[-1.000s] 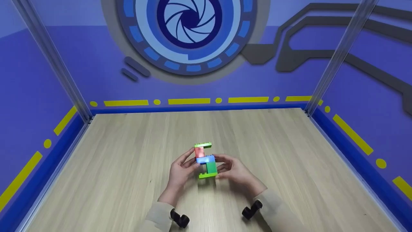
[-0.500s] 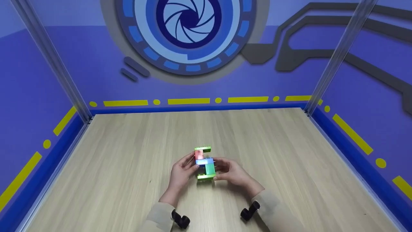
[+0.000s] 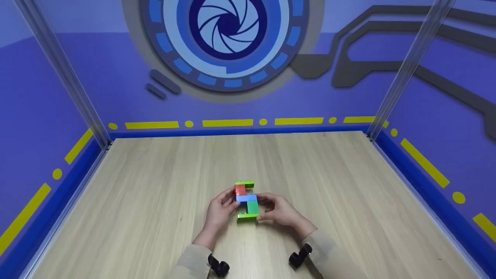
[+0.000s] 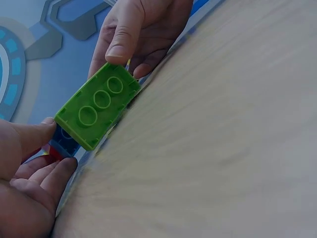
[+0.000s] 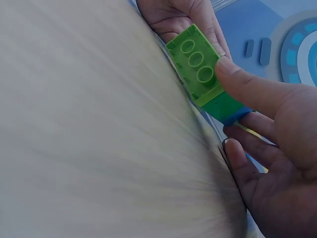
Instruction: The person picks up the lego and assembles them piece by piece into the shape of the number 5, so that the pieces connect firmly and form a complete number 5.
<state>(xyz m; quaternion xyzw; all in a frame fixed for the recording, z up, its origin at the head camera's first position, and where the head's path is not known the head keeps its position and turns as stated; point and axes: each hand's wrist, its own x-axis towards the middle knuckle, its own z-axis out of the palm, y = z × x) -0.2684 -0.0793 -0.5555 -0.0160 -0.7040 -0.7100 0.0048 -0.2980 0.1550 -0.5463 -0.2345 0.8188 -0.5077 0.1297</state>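
Both hands hold one S-shaped build of toy building bricks, seen mid-table in the head view. From far to near it shows a light green brick [image 3: 245, 183], a red brick [image 3: 240, 190], a blue brick [image 3: 246, 198], a darker green brick [image 3: 252, 207] and another light green brick [image 3: 247, 217]. My left hand [image 3: 219, 212] pinches the left side around the red and blue bricks. My right hand [image 3: 285, 210] pinches the right side, its thumb at the near light green brick. The hollow underside of that brick [image 4: 99, 106], with round tubes, faces the wrist cameras.
The light wooden table [image 3: 155, 186] is enclosed by blue printed panels [image 3: 93, 77] at the back and sides. Clear corner posts [image 3: 410, 69] stand at the back. A black wrist camera mount [image 3: 219, 265] is strapped on each sleeved wrist.
The brick build has come lower in the head view, towards the person, and tipped so fewer studs show on top. Both hands moved with it and kept their grip.
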